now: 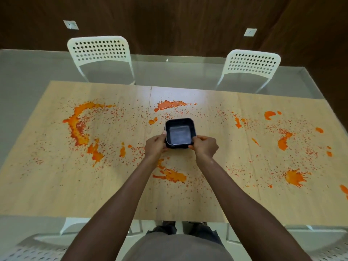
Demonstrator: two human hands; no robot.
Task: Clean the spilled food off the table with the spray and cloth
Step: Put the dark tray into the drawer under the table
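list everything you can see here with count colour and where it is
container: one, black, square, looks empty, mid-table, gripped at its two near corners
spilled food: many orange-red blotches and fine splatter across the whole top; biggest arc at the left, others at far centre, near centre and right
table: one, light wood panels on a glass top
chairs: two, white, perforated backs, at the far side, left and right; parts of white chairs also at the near edge
wall: dark brown wood, behind
wall plates: two, white, on the wall, left and right
spray, cloth: neither in view
left hand: fingers curled on the container's left near corner
right hand: fingers curled on its right near corner
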